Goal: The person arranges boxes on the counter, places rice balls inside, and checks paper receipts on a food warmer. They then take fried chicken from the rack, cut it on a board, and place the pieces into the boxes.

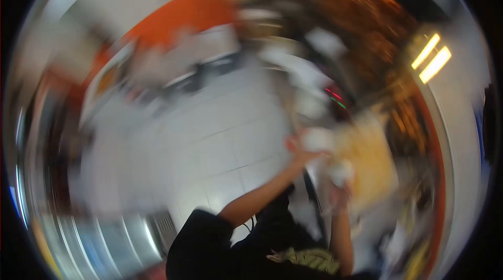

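The whole view is smeared by motion. My left hand, at the end of the outstretched left arm, is at a white rounded thing with some red beside it; its fingers are blurred. My right hand is nearer my body, just below a second whitish thing, too blurred to name. Both hands are by the left edge of a yellowish board or surface. Whether either hand grips these things cannot be made out.
Pale floor tiles lie to the left. An orange band runs along the upper left. Beyond my hands are blurred white items and small red and green lights. A metal-looking ribbed surface is at the lower left.
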Demonstrator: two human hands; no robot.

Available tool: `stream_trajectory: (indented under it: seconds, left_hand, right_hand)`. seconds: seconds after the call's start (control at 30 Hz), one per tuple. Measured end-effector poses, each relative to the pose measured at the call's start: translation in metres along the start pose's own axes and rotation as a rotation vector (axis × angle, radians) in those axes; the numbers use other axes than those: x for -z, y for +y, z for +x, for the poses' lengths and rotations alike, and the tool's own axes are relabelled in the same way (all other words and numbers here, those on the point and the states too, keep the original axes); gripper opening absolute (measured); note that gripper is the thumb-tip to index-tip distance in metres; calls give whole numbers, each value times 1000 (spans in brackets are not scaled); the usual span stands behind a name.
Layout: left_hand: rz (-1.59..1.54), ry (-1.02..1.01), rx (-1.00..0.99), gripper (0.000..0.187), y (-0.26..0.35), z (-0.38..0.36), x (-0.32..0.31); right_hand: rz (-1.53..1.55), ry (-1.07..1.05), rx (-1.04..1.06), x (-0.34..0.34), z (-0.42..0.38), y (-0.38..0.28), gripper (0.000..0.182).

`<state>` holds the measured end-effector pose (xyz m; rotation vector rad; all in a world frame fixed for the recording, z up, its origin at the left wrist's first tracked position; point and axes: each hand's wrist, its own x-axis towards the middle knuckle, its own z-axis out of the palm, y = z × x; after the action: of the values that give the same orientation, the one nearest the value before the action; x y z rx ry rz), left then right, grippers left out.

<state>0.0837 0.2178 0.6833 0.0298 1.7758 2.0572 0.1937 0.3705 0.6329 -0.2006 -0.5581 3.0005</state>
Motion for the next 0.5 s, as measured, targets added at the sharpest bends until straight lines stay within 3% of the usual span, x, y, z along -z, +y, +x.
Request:
stream_trajectory:
  seconds: [0.03,0.07,0.1,0.13,0.17,0.23,0.3,0.4,0.47,0.5]
  left_hand:
    - [-53,-186,399,33,-103,8,15]
    - [-252,-283,340,42,-41,-34,3]
    - [-358,-409,260,48,-71,-55,6]
    - [-497,-497,197,59,-63,-85,-21]
    - [-684,-672,237,68,-67,-107,-42]
    - [-738,-753,484,72,-70,-153,-82]
    - [-627,-824,599,69,-44,-167,-103]
    - [-490,-823,637,60,-92,-206,-177]
    - [-567,-854,729,57,-103,-228,-230]
    - [-620,-1033,742,56,-113,-233,-255]
  right_hand:
    - [145,193,58,0,-44,-10,70]
    - [77,272,62,-3,-87,-27,68]
    - [-27,235,121,-8,-125,-43,66]
    - [-42,277,165,-4,-167,-57,62]
    - [-32,364,271,8,-206,-67,61]
    - [34,497,467,22,-301,-70,60]
    - [102,581,696,-1,-353,-88,57]
    - [70,641,882,53,-497,-127,57]
    - [-166,846,1117,74,-598,-159,57]
    - [-186,974,1285,81,-644,-175,57]
